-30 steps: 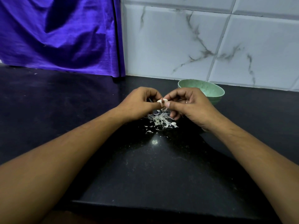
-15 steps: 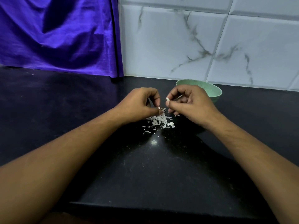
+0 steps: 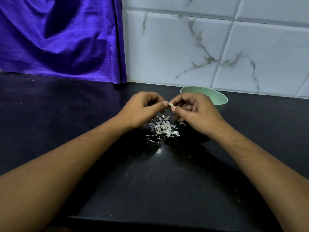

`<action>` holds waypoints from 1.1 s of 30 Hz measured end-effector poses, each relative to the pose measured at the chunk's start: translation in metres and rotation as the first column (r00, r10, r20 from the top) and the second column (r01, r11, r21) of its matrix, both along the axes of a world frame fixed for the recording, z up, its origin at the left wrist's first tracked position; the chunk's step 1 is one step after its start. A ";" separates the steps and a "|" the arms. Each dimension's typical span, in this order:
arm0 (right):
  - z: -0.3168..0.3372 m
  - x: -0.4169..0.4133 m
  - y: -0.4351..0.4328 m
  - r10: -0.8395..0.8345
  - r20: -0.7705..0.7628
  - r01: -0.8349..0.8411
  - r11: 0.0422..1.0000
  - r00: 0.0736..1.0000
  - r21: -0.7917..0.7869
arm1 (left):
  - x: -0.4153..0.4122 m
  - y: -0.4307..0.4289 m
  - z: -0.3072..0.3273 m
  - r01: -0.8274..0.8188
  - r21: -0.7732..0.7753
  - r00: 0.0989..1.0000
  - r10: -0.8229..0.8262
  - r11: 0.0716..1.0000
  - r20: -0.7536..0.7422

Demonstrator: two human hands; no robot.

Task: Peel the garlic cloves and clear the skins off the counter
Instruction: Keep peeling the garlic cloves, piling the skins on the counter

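Observation:
A small pale garlic clove (image 3: pixel 170 104) is held above the black counter, between both thumbs. My right hand (image 3: pixel 195 113) pinches it with curled fingers. My left hand (image 3: pixel 142 109) meets it from the left, thumb tip against the clove and fingers curled. Below the hands lies a loose heap of white garlic skins (image 3: pixel 163 128) on the counter. A light green bowl (image 3: pixel 215 97) stands just behind my right hand, partly hidden by it; its contents are hidden.
The black counter (image 3: pixel 150 181) runs to a front edge near the bottom of the view. A purple cloth (image 3: pixel 58 39) hangs at the back left. White marbled wall tiles (image 3: pixel 217 47) close off the back right.
Half a second ago my left hand was lower, by the skin heap, apart from the clove. It has risen and now meets the clove in my right hand.

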State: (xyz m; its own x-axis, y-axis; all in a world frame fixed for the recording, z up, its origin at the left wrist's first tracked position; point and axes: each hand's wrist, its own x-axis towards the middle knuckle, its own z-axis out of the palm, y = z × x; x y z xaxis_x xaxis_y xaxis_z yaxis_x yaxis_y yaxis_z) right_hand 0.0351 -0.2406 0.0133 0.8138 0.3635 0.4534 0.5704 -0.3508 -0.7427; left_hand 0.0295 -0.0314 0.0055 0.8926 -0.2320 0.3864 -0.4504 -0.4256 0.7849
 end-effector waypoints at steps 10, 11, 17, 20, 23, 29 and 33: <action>-0.003 -0.002 0.004 0.036 -0.032 -0.034 0.997 0.999 0.071 | -0.003 -0.005 0.001 0.009 -0.265 0.984 -0.055 0.964 -0.167; -0.003 -0.003 0.004 0.042 -0.038 -0.039 0.996 0.998 0.086 | -0.003 -0.005 0.001 0.008 -0.289 0.982 -0.063 0.957 -0.181; -0.001 -0.006 0.007 0.029 -0.026 -0.024 0.987 0.999 0.156 | -0.005 -0.005 0.005 0.034 -0.354 0.973 -0.112 0.935 -0.201; -0.001 -0.006 0.007 0.019 -0.012 -0.017 0.986 1.000 0.167 | -0.004 -0.004 0.005 0.036 -0.341 0.973 -0.111 0.939 -0.204; -0.001 -0.006 0.006 0.032 -0.004 -0.031 0.986 0.999 0.163 | -0.005 -0.004 0.004 0.024 -0.326 0.975 -0.095 0.945 -0.203; -0.002 -0.004 0.007 0.016 0.020 -0.018 0.988 1.000 0.156 | -0.009 -0.005 0.007 0.016 -0.322 0.980 -0.079 0.946 -0.183; -0.004 -0.005 0.007 0.016 0.025 -0.019 0.990 1.000 0.140 | -0.009 -0.006 0.006 0.002 -0.321 0.983 -0.061 0.947 -0.174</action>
State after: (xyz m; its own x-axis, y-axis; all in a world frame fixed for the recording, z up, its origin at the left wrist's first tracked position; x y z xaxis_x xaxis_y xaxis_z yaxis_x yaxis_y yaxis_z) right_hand 0.0306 -0.2341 0.0095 0.7965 0.3088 0.5199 0.5934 -0.2339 -0.7702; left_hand 0.0205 -0.0371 0.0118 0.9482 -0.1523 0.2789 -0.2988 -0.1288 0.9456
